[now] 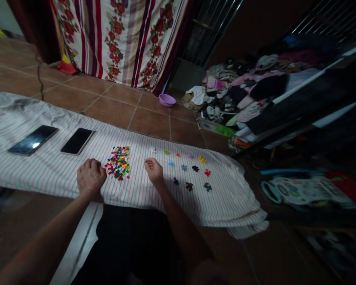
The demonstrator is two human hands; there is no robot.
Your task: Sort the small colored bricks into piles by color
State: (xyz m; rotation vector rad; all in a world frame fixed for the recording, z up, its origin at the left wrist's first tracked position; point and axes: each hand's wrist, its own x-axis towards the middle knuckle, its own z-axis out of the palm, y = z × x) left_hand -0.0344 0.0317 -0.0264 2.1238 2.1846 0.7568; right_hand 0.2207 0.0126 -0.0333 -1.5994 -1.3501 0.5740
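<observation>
My left hand (91,175) rests on the striped cloth (62,174) with its fingers curled under; nothing shows in them. Just right of it lies a loose pile of small multicoloured pieces (118,162). My right hand (154,171) is right of that pile, thumb and fingertips pinched on a small dark piece (146,161). Small one-colour heaps are spread beyond and to the right: white (152,150), green (166,152), yellow (202,159), black (195,168), red (207,172), light blue (171,164), dark blue (176,181), brown (189,186) and several others.
Two phones, one (33,140) at far left and another (77,141) nearer, lie on the cloth. Behind are a floral curtain (130,39), a purple basin (167,100) on the tiled floor and a heap of clothes (243,87). A pale plastic toy (302,190) is at right.
</observation>
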